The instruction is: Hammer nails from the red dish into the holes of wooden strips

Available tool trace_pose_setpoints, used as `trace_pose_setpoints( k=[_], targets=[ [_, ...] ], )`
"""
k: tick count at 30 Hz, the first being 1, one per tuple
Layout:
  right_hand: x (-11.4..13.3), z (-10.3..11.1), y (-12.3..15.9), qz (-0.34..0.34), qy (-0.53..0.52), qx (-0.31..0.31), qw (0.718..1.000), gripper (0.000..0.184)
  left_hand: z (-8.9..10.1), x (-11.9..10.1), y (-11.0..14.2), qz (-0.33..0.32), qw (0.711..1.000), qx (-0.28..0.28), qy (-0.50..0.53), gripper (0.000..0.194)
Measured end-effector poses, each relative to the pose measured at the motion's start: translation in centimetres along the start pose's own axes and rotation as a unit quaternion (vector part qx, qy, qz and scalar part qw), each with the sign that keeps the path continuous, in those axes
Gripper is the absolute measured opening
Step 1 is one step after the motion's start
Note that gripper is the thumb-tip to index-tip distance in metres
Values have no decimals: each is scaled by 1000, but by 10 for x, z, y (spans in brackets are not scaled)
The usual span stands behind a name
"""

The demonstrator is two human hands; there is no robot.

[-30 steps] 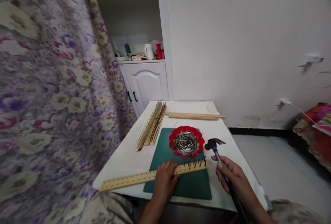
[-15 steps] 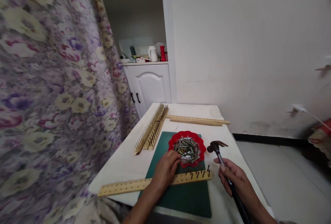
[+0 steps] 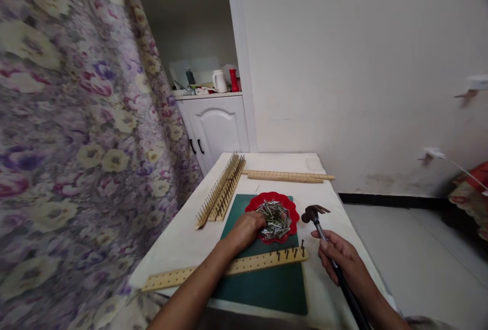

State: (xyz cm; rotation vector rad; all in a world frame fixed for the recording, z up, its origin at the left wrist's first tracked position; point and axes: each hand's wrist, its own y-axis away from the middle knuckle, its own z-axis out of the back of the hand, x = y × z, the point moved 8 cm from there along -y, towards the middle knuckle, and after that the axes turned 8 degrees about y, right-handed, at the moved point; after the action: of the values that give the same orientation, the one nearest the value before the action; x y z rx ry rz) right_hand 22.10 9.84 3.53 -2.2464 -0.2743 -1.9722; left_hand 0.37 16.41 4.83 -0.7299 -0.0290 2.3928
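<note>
My left hand (image 3: 247, 228) reaches over the left rim of a red scalloped bowl (image 3: 292, 207), its fingertips among the loose nails (image 3: 275, 218). Its fingers are bent, and whether they pinch a nail is hidden. In my right hand (image 3: 339, 253) is a claw hammer (image 3: 317, 215), gripped by the handle with the head up, right of the bowl. Below the bowl lies a wooden strip (image 3: 249, 264) with rows of holes, crossing under my left forearm. Several nails (image 3: 287, 253) stand in its right end.
A green mat (image 3: 263, 289) lies under the bowl and strip on the white table (image 3: 183, 248). Nail-studded strips (image 3: 223, 190) rest at the back left. More holed strips (image 3: 285, 176) lie along the far edge. A floral curtain (image 3: 95, 142) hangs at the left.
My left hand has let go of the wooden strip and moved up to the nails in the bowl. The hammer stays in my right hand, nearly still.
</note>
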Motion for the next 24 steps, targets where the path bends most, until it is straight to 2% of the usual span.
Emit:
trace_pose_setpoints(
  k=[3,6,11,17,24],
  targets=[
    [-1,-3,1,5,-3,5,1000,33,12,4,16,30,999,-33,-27,23],
    [-2,-6,1,11,-3,9,1000,32,20,4,16,61,996,-66,-13,26],
    [-3,-10,1,17,2,12,1000,29,7,-1,-1,88,995,-31,-19,19],
    [-5,-12,1,13,9,17,1000,31,-8,3,-15,119,992,-29,-31,17],
    [-2,-18,3,12,9,30,999,29,-6,-1,-19,118,992,-37,-14,12]
  ],
)
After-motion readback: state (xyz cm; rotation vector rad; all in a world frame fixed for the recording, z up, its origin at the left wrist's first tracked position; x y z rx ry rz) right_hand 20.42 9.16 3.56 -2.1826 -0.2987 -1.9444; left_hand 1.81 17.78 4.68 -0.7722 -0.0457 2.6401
